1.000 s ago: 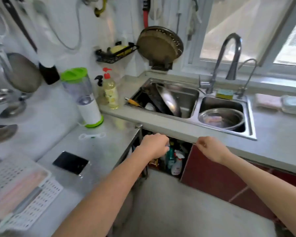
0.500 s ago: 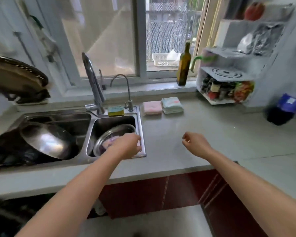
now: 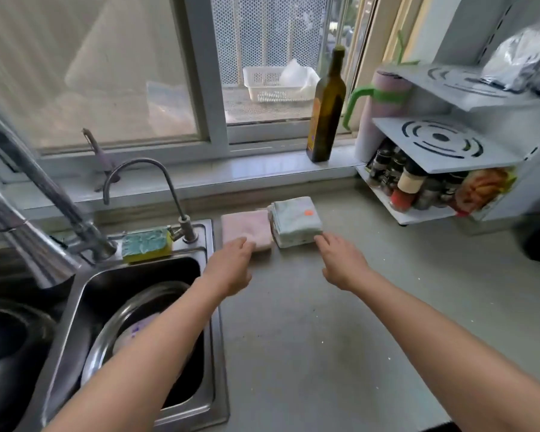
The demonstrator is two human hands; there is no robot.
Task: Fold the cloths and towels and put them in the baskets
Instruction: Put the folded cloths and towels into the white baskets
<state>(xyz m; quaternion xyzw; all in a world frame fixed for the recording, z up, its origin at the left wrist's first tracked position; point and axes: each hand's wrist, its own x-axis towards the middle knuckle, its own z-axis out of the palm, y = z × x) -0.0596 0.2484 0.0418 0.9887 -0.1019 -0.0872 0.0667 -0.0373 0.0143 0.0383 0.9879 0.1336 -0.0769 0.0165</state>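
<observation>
As hands (image 3: 286,266) reach: cloths (image 3: 272,226) at fingertips.

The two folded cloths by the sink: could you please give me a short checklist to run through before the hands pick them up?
1. Left hand at the pink cloth: ok, fingertips touch its near edge.
2. Right hand at the pale blue cloth stack: ok, fingertips reach its near right corner.
3. Grip closed on either cloth: not ok, both hands look open.
4. Cloths already folded: ok, both lie as neat squares on the counter.
5. Cloths clear of the sink: ok, both lie wholly on the counter.
6. Basket within reach: cannot tell; the only one seen, a white basket, is outside the window.
</observation>
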